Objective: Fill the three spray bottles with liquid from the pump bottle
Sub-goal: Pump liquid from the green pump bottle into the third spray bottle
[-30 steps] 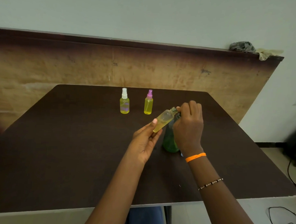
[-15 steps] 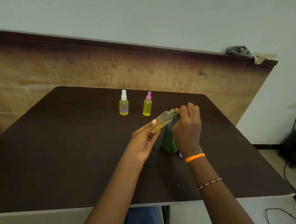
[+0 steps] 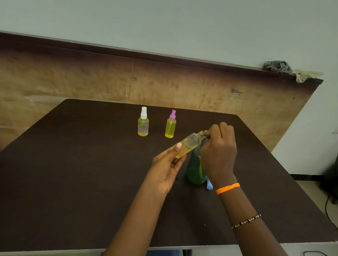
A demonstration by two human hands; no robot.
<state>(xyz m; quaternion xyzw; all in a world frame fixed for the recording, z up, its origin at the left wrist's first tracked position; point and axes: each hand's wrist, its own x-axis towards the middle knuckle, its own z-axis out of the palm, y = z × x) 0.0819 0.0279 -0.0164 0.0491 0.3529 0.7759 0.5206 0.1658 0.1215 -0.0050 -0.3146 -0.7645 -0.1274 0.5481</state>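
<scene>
left grip holds bottle over dark table.

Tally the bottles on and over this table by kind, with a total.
Capped spray bottles standing: 2, white-topped and pink-topped.
Uncapped spray bottle, tilted, held in left hand: 1.
Green pump bottle under right hand: 1.
Total: 4

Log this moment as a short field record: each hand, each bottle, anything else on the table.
left hand: grips the uncapped spray bottle, tilted, neck toward the pump
right hand: on top of the green pump bottle, grip on the pump head hidden
white-capped spray bottle: upright, capped, yellow liquid nearly to the neck
pink-capped spray bottle: upright, capped, likewise full
uncapped bottle fill: partly full
blue piece: lies on the table beside the pump bottle, possibly the missing cap
</scene>
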